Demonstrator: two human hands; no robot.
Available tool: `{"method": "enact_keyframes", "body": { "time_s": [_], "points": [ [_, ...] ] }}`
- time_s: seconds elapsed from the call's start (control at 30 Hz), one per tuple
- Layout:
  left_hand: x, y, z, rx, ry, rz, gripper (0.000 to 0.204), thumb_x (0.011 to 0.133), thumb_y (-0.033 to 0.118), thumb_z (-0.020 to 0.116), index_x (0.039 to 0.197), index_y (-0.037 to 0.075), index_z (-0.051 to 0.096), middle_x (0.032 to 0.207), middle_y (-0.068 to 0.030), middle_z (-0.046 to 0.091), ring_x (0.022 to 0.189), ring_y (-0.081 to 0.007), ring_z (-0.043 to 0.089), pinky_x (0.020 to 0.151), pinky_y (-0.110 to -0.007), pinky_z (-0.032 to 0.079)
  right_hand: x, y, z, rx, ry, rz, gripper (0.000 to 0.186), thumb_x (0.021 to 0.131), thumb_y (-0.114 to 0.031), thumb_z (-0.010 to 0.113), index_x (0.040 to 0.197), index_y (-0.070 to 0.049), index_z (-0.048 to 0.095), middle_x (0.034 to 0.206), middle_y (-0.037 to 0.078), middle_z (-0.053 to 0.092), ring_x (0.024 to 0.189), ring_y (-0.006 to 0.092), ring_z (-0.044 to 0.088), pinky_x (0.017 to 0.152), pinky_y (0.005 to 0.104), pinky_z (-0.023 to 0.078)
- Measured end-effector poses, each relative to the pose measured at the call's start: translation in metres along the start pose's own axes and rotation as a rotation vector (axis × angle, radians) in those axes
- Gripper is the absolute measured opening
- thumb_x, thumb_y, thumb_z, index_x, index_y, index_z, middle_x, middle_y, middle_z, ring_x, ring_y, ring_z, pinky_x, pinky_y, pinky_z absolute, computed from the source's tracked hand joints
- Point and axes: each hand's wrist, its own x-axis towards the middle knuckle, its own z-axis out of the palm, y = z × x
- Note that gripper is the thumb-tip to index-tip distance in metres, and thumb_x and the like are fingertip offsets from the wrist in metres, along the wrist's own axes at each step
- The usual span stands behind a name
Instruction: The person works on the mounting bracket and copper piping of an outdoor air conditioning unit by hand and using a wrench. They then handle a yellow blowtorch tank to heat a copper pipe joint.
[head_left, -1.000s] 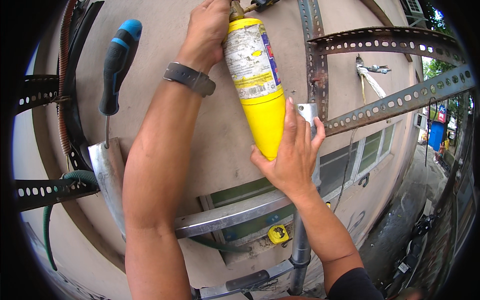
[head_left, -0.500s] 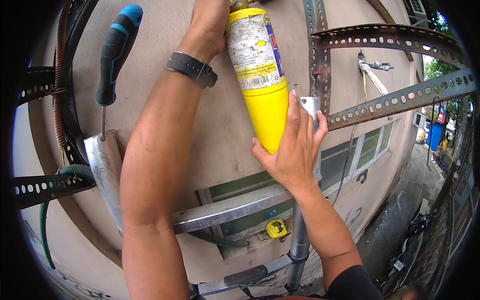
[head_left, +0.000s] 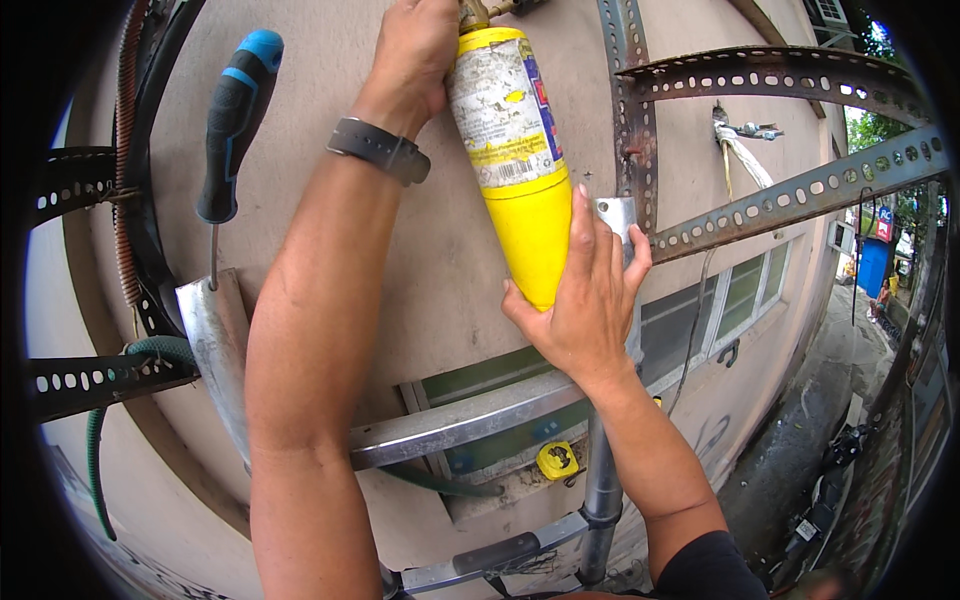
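Observation:
A yellow gas cylinder (head_left: 535,235) with a worn white label hangs at a tilt in front of the wall, its rounded bottom toward me. My left hand (head_left: 415,55), a dark watch on its wrist, grips the neck end beside a brass valve (head_left: 474,14); its fingertips are partly hidden and the fitting runs out of the top edge. My right hand (head_left: 585,290) cups the bottom, thumb on one side and fingers along the other. Behind those fingers stands the end of a metal ladder rail (head_left: 616,214). The cylinder's far side is out of sight.
A black-and-blue screwdriver (head_left: 240,125) stands in the left ladder rail's end (head_left: 215,320). A ladder rung (head_left: 465,420) crosses below my hands. Rusty slotted angle bars (head_left: 800,190) jut out at the right. A yellow tape measure (head_left: 557,460) lies on a ledge below.
The cylinder sits slightly lower and a little further left in the picture, and more of the fitting shows at the top. Both hands keep their grip.

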Motion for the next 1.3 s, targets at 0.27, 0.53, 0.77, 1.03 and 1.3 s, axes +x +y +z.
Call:
{"method": "enact_keyframes", "body": {
  "time_s": [0.27,0.53,0.77,1.03,1.3],
  "points": [
    [0.001,-0.001,-0.001,0.018,-0.032,0.042,0.033,0.106,0.029,0.050,0.083,0.008,0.057,0.067,-0.0019,0.054,0.056,-0.0136,0.052,0.053,-0.030,0.047,0.002,-0.009,-0.002,0.029,-0.011,0.033,0.115,0.071,-0.035,0.083,0.161,0.000,0.020,0.137,0.021,0.054,0.127,0.0343,0.053,0.117,0.0603,0.022],
    [-0.006,-0.003,0.003,-0.056,0.006,0.083,0.034,0.102,0.030,0.054,0.099,-0.003,0.060,0.078,-0.0109,0.062,0.061,-0.0199,0.061,0.059,-0.036,0.054,0.000,-0.006,-0.002,-0.020,-0.007,0.031,0.114,0.071,-0.031,0.083,0.161,-0.004,0.020,0.133,0.020,0.054,0.127,0.0330,0.052,0.119,0.0603,0.017],
    [-0.002,-0.003,-0.003,0.033,-0.043,0.098,0.041,0.100,0.034,0.051,0.111,-0.004,0.060,0.087,-0.0139,0.060,0.067,-0.0253,0.067,0.065,-0.041,0.059,0.000,-0.009,-0.002,-0.040,-0.006,0.030,0.111,0.072,-0.033,0.081,0.161,-0.004,0.021,0.137,0.022,0.052,0.130,0.0328,0.050,0.119,0.0599,0.017],
    [-0.002,-0.004,-0.002,0.066,-0.018,0.086,0.045,0.102,0.036,0.051,0.112,-0.006,0.062,0.089,-0.0145,0.062,0.071,-0.0228,0.066,0.065,-0.038,0.058,0.000,-0.011,-0.004,-0.070,-0.004,0.017,0.110,0.073,-0.033,0.079,0.160,-0.002,0.020,0.137,0.021,0.051,0.130,0.0327,0.049,0.119,0.0605,0.017],
    [-0.002,-0.005,-0.002,0.120,-0.011,0.107,0.046,0.105,0.037,0.050,0.112,-0.006,0.064,0.090,-0.0137,0.062,0.074,-0.0212,0.064,0.067,-0.037,0.057,0.000,-0.010,-0.003,-0.069,-0.008,0.018,0.111,0.072,-0.032,0.080,0.161,-0.002,0.019,0.136,0.021,0.051,0.130,0.0333,0.049,0.119,0.0603,0.017]
  ]
}}
